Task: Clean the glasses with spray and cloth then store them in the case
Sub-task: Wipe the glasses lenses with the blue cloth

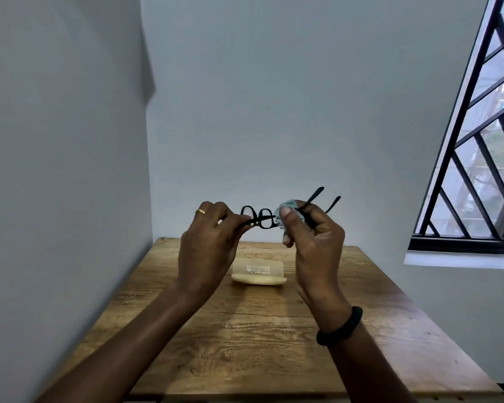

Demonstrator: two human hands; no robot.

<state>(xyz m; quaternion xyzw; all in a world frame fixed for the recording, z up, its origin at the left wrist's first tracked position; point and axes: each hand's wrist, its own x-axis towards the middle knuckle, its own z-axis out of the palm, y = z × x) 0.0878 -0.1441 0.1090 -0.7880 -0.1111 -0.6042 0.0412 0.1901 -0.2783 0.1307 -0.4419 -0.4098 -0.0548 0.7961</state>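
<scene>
Head view: left hand (213, 228) pinched glasses (259, 218) at the frame end, held up between both hands. Right hand (312, 237) pinched cloth (287, 206) over the lens nearest it. Below them, case (258, 271) looked open on counter (274, 330). Risk: hard rubbing twists frame, or thin pinch slips and glasses drop.

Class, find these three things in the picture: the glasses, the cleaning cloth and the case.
glasses (256, 216), head view, frame between the lenses.
cloth (288, 203), head view, pale blue fold beside the lens.
case (258, 269), head view, its printed open lid.
</scene>
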